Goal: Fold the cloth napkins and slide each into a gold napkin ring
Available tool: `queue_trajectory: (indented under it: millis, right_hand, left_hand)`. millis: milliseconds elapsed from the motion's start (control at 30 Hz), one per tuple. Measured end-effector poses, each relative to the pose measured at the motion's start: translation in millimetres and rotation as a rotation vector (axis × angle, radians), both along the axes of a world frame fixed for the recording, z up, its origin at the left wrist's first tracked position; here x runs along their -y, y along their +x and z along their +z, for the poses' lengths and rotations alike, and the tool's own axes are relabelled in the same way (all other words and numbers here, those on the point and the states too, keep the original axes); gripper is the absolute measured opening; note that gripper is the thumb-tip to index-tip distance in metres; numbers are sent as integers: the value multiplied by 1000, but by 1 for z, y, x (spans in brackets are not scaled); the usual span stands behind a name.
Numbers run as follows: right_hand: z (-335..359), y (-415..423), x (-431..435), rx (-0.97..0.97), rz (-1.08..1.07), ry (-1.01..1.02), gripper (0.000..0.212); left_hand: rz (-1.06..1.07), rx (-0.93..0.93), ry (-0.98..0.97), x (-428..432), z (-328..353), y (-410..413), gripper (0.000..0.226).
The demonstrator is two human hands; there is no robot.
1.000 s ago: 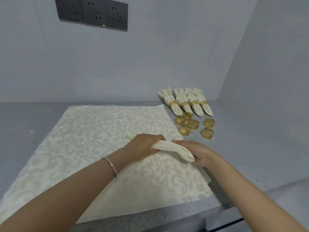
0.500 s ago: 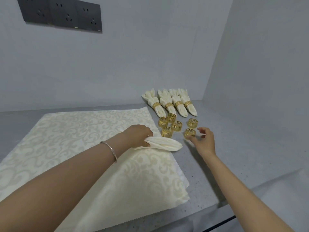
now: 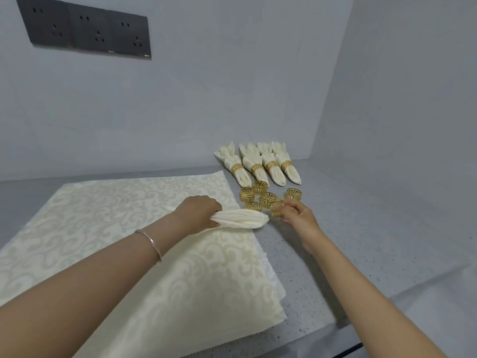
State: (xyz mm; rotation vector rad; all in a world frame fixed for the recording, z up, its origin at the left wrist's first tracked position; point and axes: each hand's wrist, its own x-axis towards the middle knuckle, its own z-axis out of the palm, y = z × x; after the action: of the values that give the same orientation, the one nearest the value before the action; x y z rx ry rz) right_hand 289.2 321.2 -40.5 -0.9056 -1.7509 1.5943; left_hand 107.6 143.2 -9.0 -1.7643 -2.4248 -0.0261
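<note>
Nearest lies a stack of flat patterned cloths (image 3: 154,280) on the grey worktop (image 3: 361,241); how many layers it has, I cannot tell. Over its far edge the left hand (image 3: 198,215) grips one folded napkin (image 3: 245,218), tip pointing right. Just beside that tip the right hand (image 3: 296,215) pinches a gold ring (image 3: 277,212), one of six unused; the five loose rings (image 3: 260,187) cluster just behind. The step looks like ringing: next, the tip must meet the ring's opening squarely and slide through. Furthest back, four finished napkins (image 3: 256,174) lie in a row.
</note>
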Motion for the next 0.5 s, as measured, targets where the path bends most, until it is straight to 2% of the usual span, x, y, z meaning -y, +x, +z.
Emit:
queue_trajectory:
  millis: [267,400,500]
  right_hand:
    - [6,-20,51,-36,303,-157,50]
    - [4,-35,80,2,315,-107,39]
    - [5,-34,83,86,334,-45,41]
  left_hand:
    - [-12,16,21,26,13,4,20]
    - [-14,-51,-33,43,16,5,21]
    - [14,-70,-76,60,15,-3,22]
